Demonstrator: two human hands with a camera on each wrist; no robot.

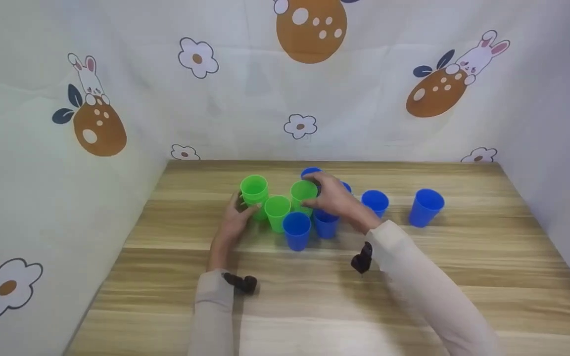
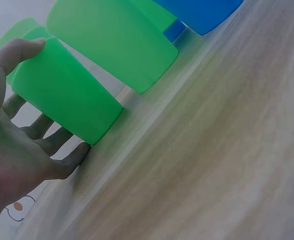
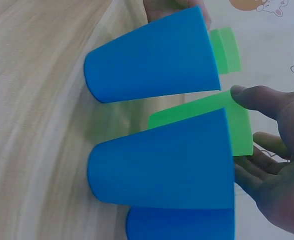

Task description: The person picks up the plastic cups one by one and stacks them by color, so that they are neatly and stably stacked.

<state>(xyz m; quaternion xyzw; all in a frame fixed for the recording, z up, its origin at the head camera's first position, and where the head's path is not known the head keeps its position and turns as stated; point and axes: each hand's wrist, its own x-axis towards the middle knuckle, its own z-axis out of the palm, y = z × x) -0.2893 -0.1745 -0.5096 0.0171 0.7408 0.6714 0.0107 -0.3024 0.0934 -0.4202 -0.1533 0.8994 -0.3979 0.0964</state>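
Note:
My left hand point(image 1: 233, 221) holds a stack of nested green cups point(image 1: 254, 188), thumb on the near side and fingers round the far side. In the left wrist view, the thumb presses near the rims of the green stack point(image 2: 66, 92), whose base stands at the tabletop. Reaching over the blue cups, my right hand point(image 1: 335, 199) grips another green cup point(image 1: 303, 192) near its rim. The right wrist view shows the thumb against that green cup point(image 3: 239, 120), with fingers on its other side. Between both hands stands a single green cup point(image 1: 278, 213).
Blue cups stand close by: one in front point(image 1: 297, 231), one under the right hand point(image 1: 326, 225), and others behind it. Two more, a nearer blue cup point(image 1: 375, 201) and a farther blue cup point(image 1: 426, 207), stand to the right on the wooden table point(image 1: 305, 296). A patterned cloth point(image 1: 245, 99) hangs behind.

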